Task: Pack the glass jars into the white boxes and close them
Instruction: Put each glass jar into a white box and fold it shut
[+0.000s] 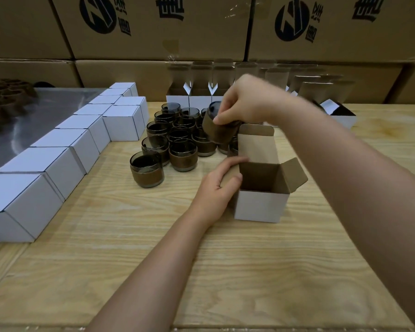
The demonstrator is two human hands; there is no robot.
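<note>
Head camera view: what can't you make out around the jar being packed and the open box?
Head view:
Held jar: its upper right covered by the right hand.
Open box: left side covered by the left hand.
Jar cluster: right part hidden by held jar and flap, so no count.
Back row of boxes: blurred, partly behind the right hand.
Brown stack: dark, cut off by the left edge.

A: What do the hands hold?
B: The right hand [244, 104] grips a tilted glass jar [219, 127] just left of the open white box [261, 207]'s raised far flap. The left hand [219, 185] grips that box's left flap.
A: And nearby?
B: The other jars [173, 137] cluster left of it, and closed white boxes [58, 161] line the wooden table [130, 248]'s left.
</note>
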